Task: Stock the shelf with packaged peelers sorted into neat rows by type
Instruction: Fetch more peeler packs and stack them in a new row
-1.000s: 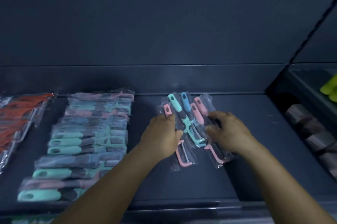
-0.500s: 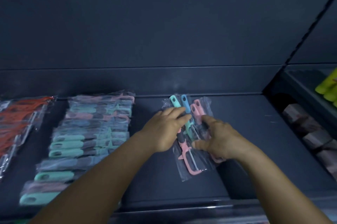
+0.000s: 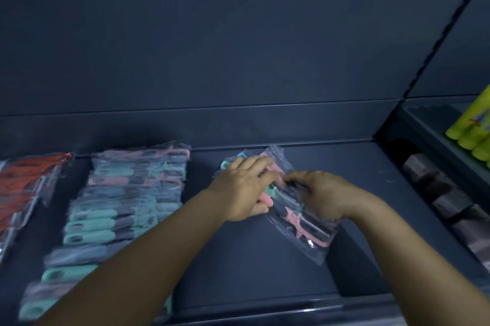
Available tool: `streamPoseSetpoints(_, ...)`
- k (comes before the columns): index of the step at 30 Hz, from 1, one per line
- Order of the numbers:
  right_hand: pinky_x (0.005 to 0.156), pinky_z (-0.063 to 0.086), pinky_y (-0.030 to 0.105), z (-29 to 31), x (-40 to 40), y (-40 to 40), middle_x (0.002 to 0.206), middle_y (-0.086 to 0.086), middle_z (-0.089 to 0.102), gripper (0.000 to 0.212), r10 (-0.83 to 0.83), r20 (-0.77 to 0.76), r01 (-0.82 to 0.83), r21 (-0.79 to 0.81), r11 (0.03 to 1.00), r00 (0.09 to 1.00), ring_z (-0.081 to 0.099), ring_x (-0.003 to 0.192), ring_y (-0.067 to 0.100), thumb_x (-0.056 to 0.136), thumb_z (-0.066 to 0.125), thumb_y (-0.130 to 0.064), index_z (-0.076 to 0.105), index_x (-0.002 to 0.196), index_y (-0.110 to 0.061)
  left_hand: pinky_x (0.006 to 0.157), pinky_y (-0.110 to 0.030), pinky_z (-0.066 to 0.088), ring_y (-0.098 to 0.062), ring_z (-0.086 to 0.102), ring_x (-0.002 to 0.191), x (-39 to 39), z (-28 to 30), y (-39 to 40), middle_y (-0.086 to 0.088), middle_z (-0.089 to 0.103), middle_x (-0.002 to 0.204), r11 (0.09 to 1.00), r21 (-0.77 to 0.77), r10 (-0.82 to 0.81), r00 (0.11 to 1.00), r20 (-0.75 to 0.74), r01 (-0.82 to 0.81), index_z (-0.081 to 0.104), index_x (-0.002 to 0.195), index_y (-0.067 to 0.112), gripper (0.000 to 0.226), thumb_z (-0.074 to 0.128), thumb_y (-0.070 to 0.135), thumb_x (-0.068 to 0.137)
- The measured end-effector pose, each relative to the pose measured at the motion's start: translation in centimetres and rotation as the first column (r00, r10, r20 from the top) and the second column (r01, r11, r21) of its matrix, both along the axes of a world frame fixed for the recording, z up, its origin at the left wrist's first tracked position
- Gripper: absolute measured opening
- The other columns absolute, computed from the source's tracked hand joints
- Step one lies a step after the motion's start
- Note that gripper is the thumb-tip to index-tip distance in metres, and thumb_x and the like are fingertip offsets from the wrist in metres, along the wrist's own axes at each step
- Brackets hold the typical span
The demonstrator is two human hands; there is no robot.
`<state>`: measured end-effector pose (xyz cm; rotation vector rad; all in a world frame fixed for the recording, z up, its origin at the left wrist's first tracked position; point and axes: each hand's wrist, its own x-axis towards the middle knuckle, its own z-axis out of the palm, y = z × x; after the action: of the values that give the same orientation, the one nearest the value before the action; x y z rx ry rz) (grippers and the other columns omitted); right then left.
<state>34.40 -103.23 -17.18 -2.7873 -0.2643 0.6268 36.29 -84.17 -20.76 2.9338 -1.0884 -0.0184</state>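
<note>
Right, far left of the shelf (image 3: 265, 272) sits a pack of red-orange items (image 3: 21, 187) in clear plastic, type unclear in the blur. Just beside it runs a finished-looking row of bagged peelers (image 3: 119, 209), teal, pink and dark handles overlapping from the back of the shelf toward the front lip. A bare strip of shelf separates that row from the small bunch of peeler packs (image 3: 299, 217) mid-shelf, where both hands work. Left hand (image 3: 244, 187) lies flat with fingers spread, pressing down on the handle ends of the bunch, not curled around anything. Right hand (image 3: 323, 195) is over the right side of the same bunch, fingers bent at the plastic; looks like a pinch on a pack, but blur means I cannot tell if it truly grips. The packs lie skewed, blade ends pointing toward the front right. Step in hand, judging by this: squaring up or spreading the new bunch to start a second row. Next move likely calls for straightening the packs parallel to the finished row and keeping the slippery bags from sliding apart. At the far right, yellow-green bottles (image 3: 474, 126) stand on a neighbouring shelf, not involved.
</note>
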Motion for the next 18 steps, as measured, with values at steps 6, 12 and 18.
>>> streamPoseSetpoints(6, 0.115, 0.016, 0.039, -1.2, -0.4, 1.7, 0.157, -0.013, 0.013, 0.095, 0.076, -0.032, -0.078, -0.102, 0.992, 0.997, 0.020, 0.143, 0.017, 0.077, 0.065, -0.042, 0.004, 0.149, -0.035, 0.116, -0.042, 0.016, -0.016, 0.007, 0.145, 1.1, -0.3, 0.7, 0.005, 0.007, 0.160, 0.997, 0.055, 0.055, 0.987, -0.149, -0.047, 0.007, 0.151, 0.030, 0.083, 0.048, 0.061, 0.085)
streamPoseSetpoints(12, 0.117, 0.005, 0.046, -2.2, 2.7, 2.7, 0.158, -0.015, 0.007, 0.078, 0.163, 0.104, -0.153, -0.097, 0.983, 0.981, 0.006, 0.146, 0.016, 0.087, 0.056, -0.026, 0.010, 0.148, -0.041, 0.102, -0.041, 0.030, -0.027, 0.023, 0.133, -0.8, -0.9, -0.2, -0.003, 0.022, 0.151, 0.919, 0.113, 0.382, 0.924, -0.017, -0.378, 0.007, 0.151, 0.020, 0.078, 0.032, 0.063, 0.091)
streamPoseSetpoints(18, 0.116, 0.007, 0.040, -2.9, 4.4, 2.5, 0.158, -0.005, 0.011, 0.076, 0.052, 0.254, -0.043, -0.045, 0.998, 0.966, 0.008, 0.145, 0.020, 0.085, 0.054, -0.022, 0.013, 0.149, -0.030, 0.108, -0.039, 0.023, -0.027, 0.018, 0.137, 0.1, -0.4, -0.5, -0.005, 0.022, 0.151, 0.848, 0.179, 0.517, 0.853, -0.077, -0.498, 0.008, 0.151, 0.015, 0.083, 0.028, 0.067, 0.090)
